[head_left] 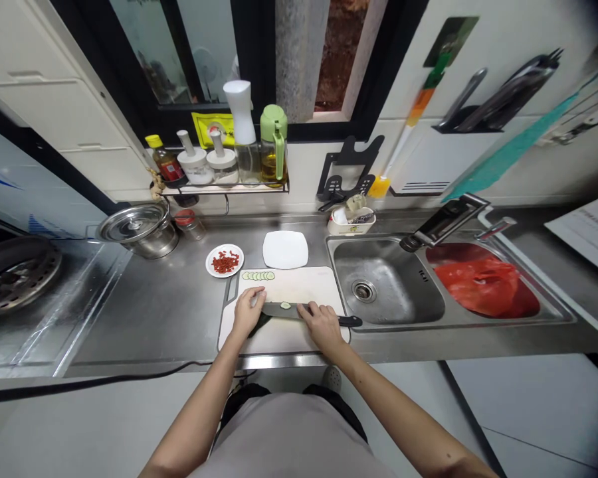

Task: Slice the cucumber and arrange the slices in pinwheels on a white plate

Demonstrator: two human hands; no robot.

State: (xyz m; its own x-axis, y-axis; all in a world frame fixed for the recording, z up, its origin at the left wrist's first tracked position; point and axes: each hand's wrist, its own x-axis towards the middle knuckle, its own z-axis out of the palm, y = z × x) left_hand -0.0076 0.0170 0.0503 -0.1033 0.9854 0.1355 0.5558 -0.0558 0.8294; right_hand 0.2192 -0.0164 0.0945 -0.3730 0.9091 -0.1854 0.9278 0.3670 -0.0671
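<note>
A kitchen knife [298, 311] lies level over the white cutting board [299, 282], its black handle to the right. My right hand [321, 325] grips it with fingers on the blade near the handle. One cucumber slice [286, 305] rests on the blade. At the blade's tip, my left hand [249, 311] has thumb and fingers curled together; what they pinch, if anything, is too small to make out. Below it, a dark green piece [260, 324], possibly cucumber, is partly hidden. Overlapping cucumber slices [258, 275] form a row at the board's far left.
Behind the board sit a white square plate [286, 249] and a small plate of red pieces [232, 253]. A lidded pot [154, 232] stands left. On the right is a double sink [393, 285] with a red bag [483, 285]. Bottles [274, 146] line a wall rack.
</note>
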